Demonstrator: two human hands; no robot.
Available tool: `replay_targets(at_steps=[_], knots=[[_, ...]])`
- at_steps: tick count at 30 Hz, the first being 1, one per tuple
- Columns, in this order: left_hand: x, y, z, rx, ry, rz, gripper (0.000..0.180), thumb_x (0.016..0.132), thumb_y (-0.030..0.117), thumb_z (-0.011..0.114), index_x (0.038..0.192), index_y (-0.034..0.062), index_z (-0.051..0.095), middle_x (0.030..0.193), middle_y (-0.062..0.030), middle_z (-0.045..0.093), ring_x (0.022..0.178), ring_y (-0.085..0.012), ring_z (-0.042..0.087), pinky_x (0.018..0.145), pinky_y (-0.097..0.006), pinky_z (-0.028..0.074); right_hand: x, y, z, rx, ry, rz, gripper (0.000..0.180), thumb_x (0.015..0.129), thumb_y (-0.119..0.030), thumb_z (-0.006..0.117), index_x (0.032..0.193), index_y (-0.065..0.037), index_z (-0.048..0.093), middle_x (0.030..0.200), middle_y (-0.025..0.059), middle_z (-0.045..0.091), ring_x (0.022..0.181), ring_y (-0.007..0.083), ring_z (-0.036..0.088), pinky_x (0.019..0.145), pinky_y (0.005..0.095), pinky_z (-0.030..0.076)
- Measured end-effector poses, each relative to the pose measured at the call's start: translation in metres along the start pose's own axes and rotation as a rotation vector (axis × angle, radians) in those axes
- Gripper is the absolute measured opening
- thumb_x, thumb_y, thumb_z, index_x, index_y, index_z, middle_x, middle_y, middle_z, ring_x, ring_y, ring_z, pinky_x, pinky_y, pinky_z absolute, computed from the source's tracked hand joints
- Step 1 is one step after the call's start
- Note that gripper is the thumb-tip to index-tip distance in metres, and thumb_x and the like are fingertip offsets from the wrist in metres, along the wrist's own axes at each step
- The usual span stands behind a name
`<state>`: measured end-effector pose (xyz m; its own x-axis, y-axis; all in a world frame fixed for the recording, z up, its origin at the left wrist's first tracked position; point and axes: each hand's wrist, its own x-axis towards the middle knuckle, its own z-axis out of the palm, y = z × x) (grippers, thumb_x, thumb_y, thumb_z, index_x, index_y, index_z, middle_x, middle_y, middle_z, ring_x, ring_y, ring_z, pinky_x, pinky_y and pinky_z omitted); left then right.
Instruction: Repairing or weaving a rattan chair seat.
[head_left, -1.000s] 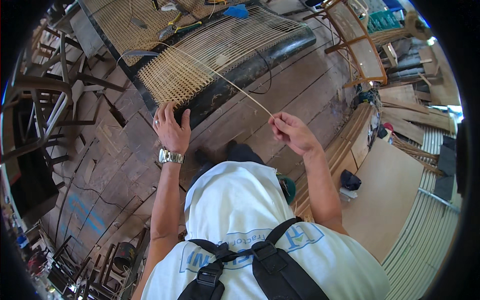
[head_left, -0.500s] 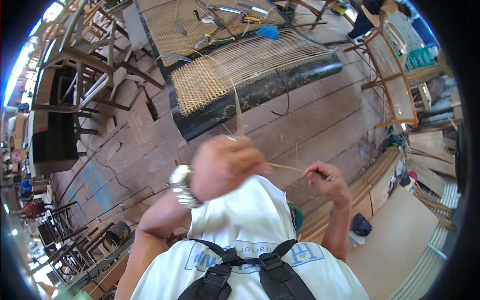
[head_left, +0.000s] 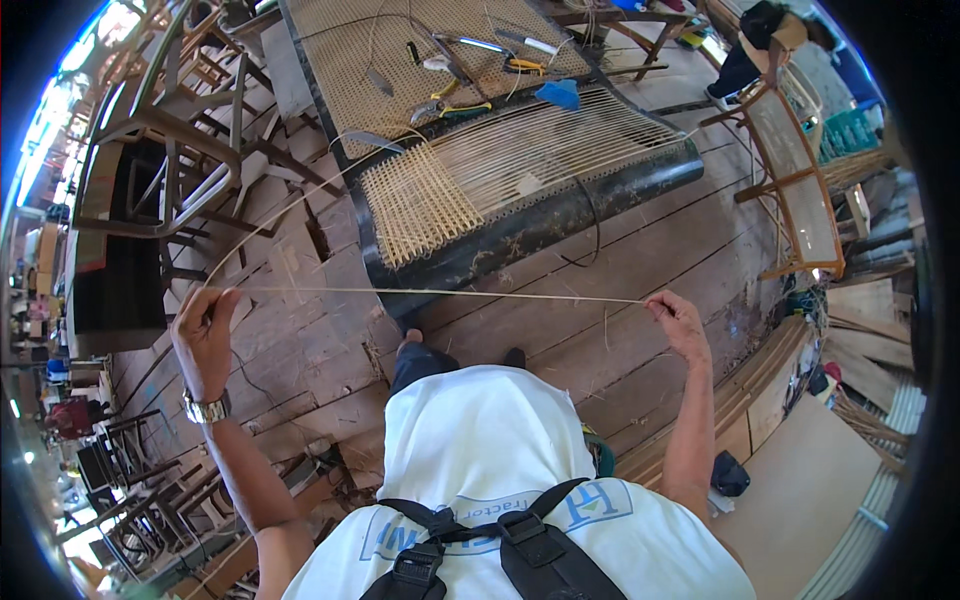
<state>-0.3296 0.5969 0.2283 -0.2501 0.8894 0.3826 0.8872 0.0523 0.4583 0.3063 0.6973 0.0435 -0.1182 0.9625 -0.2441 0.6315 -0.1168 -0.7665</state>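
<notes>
A thin, pale cane strand stretches nearly straight between my two hands, in front of my body. My left hand, with a metal watch on its wrist, pinches the strand at the left. At the other end my right hand holds it between thumb and fingers. From the left hand the strand also loops up toward the dark-framed cane panel. On that panel a patch of woven cane fills the near left part, and parallel strands run across the rest.
Pliers, a curved blade, an orange-handled tool and a blue scrap lie on the panel. Wooden chair frames crowd the left. Another person stands far right near a wooden frame. Boards lean at right.
My left hand has swung out to the left from in front of my chest, drawing the strand out straight. The right hand has moved slightly right and up, still holding it.
</notes>
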Motion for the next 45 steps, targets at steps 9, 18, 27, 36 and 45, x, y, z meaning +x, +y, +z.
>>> replay_targets(at_steps=[9,18,27,36,45], knots=[[0.094,-0.249,0.03,0.046,-0.172,-0.099,0.024,0.091,0.021,0.075,0.083,0.0011,0.065,0.073,-0.0022,0.055,0.063,-0.0116,0.046,0.058,-0.029,0.036,0.075,-0.159,0.057,-0.216,0.102,-0.074,0.008,0.091,-0.008,0.066,0.095,0.0,0.066,0.078,0.011,0.064,0.07,0.0189,0.061,0.065,0.0311,0.048],[0.177,-0.378,0.183,0.091,-0.697,-0.2,0.038,0.09,0.031,0.072,0.124,0.0137,0.07,0.115,-0.0112,0.073,0.094,-0.0203,0.071,0.082,-0.032,0.055,0.176,-0.303,0.272,-0.266,-0.123,-0.283,0.015,0.089,-0.017,0.062,0.085,-0.004,0.065,0.076,0.0129,0.064,0.071,0.0318,0.064,0.064,0.0416,0.05],[0.153,-0.149,0.238,-0.719,-1.327,-0.042,0.024,0.098,0.022,0.062,0.114,0.0044,0.067,0.088,-0.0107,0.074,0.077,-0.02,0.071,0.068,-0.033,0.053,0.182,-0.334,0.33,-0.153,-0.202,-0.283,0.015,0.088,-0.02,0.062,0.087,-0.005,0.065,0.084,0.0118,0.068,0.08,0.0336,0.066,0.071,0.0443,0.052],[0.154,-0.158,0.192,-0.581,-1.064,0.142,0.015,0.098,0.014,0.058,0.103,0.0051,0.069,0.071,-0.0098,0.07,0.064,-0.0212,0.07,0.061,-0.035,0.053,0.159,-0.279,0.227,-0.162,-0.072,-0.201,0.013,0.086,-0.015,0.069,0.091,-0.002,0.068,0.084,0.0123,0.066,0.079,0.0285,0.065,0.073,0.0365,0.051],[0.144,-0.136,0.182,-0.51,-1.008,0.19,0.017,0.1,0.017,0.06,0.104,0.0039,0.069,0.072,-0.0061,0.071,0.061,-0.0146,0.065,0.058,-0.031,0.05,0.13,-0.232,0.184,0.702,0.34,-0.023,0.017,0.1,-0.019,0.065,0.091,-0.005,0.066,0.087,0.0028,0.068,0.08,0.0128,0.063,0.071,0.0277,0.05]])
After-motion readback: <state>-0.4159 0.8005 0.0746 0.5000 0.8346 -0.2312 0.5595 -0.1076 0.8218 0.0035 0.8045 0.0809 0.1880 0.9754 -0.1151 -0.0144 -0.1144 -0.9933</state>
